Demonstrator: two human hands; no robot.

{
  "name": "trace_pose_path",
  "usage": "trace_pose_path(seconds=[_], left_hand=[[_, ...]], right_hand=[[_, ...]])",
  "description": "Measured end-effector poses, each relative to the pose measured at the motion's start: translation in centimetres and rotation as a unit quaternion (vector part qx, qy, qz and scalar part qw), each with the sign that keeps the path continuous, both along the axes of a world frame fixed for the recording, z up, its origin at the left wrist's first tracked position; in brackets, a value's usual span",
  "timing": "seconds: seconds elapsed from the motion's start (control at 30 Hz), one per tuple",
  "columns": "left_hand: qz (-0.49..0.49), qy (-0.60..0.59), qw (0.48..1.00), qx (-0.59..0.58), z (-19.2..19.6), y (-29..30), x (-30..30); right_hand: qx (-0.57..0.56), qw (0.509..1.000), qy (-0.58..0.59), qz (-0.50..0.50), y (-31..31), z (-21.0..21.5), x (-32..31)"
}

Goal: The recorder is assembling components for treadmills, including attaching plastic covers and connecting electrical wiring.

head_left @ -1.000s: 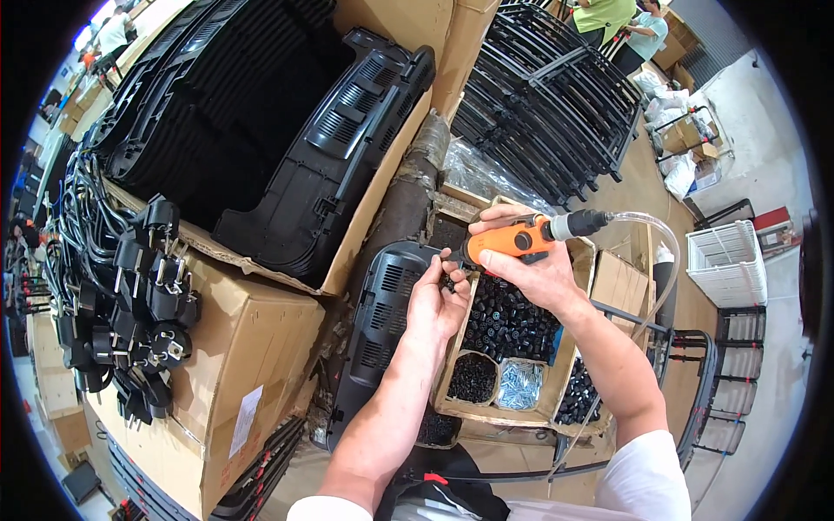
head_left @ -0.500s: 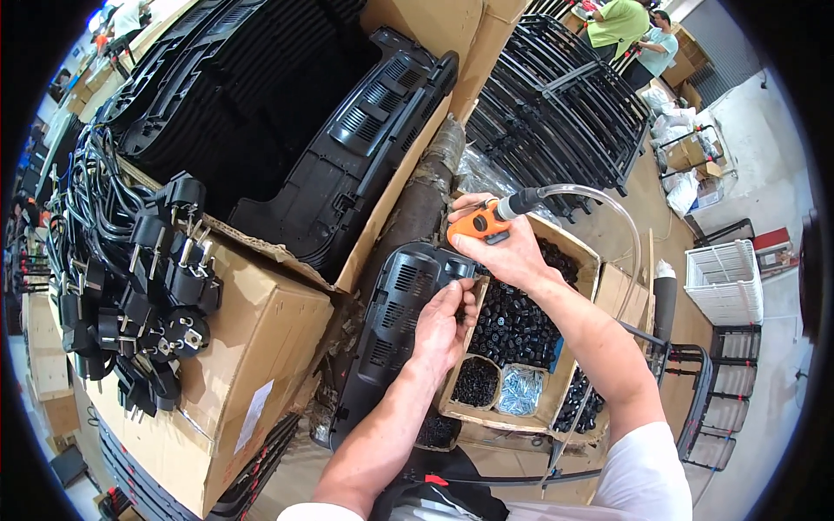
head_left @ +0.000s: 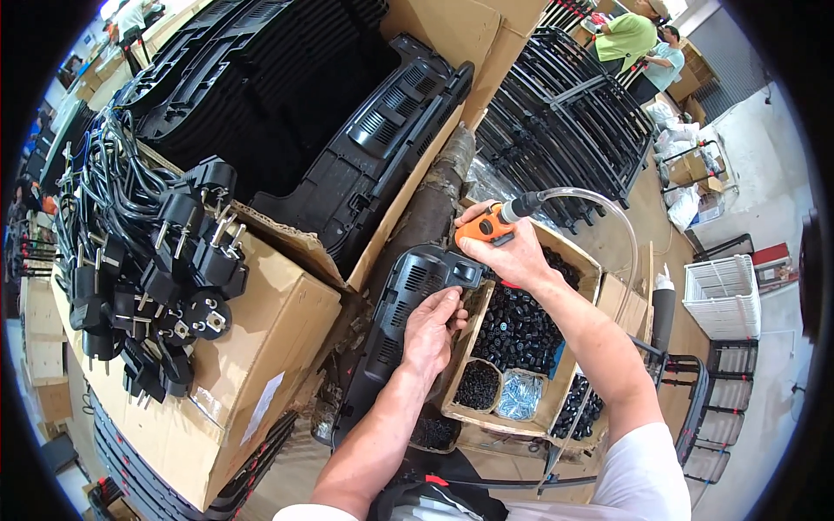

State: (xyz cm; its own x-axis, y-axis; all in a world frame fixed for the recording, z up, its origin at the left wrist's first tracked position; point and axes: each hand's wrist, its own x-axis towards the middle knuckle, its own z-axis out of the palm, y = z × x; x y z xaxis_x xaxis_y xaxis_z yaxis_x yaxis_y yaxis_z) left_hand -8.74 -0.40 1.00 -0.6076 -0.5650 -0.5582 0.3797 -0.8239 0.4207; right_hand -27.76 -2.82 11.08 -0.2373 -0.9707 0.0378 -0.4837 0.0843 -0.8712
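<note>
My right hand (head_left: 512, 252) is wrapped round an orange air tool (head_left: 484, 227) with a black fitting and a clear hose. It hovers just above the far end of a long black plastic cover (head_left: 413, 282) with vent slots. At that end is a squarish socket (head_left: 467, 271) with a dark round part in it. My left hand (head_left: 432, 328) rests at the cover's right edge, just below the socket. Its thumb and fingers are curled together, and what they pinch is hidden. Under the cover lies a worn dark padded surface (head_left: 447, 178).
Beside my hands, a cardboard bin (head_left: 452, 386) holds black knobs (head_left: 512, 326), silver screws (head_left: 521, 395) and dark screws (head_left: 477, 385). Black plugs with cables (head_left: 195, 252) lie on a carton at left. A large carton (head_left: 369, 247) contains stacked covers (head_left: 347, 174). Behind stand black frames (head_left: 573, 122) and two people.
My left hand has drawn slightly back from the socket, toward me. The right hand still grips the air tool over the cover's end. The whole view has shifted a little.
</note>
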Motion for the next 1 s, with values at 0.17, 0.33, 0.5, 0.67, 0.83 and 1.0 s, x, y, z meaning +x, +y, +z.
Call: trace_pose_path(seconds=[0.17, 0.33, 0.5, 0.67, 0.83, 1.0], left_hand=[[0.045, 0.043, 0.997, 0.055, 0.1, -0.3, -0.2], [0.088, 0.085, 0.983, 0.134, -1.0, -1.1, -0.4], [0.164, 0.109, 0.96, 0.199, -1.0, -2.3, -0.5], [0.194, 0.143, 0.942, 0.232, -0.9, -2.3, -1.0], [0.199, 0.16, 0.939, 0.229, -1.1, -2.8, -0.3], [0.157, 0.209, 0.942, 0.209, -1.2, -3.2, 1.1]], right_hand=[[0.015, 1.0, 0.004, -0.007, 0.0, -0.1, 0.0], [-0.031, 0.993, -0.113, -0.033, 1.4, 0.9, 1.4], [-0.015, 0.981, -0.192, -0.013, 3.4, 3.7, 3.4], [-0.004, 0.982, -0.187, -0.008, 3.7, 4.4, 4.1], [0.003, 0.984, -0.179, 0.014, 3.5, 4.2, 4.8], [-0.002, 0.985, -0.172, 0.025, 2.7, 4.2, 5.6]])
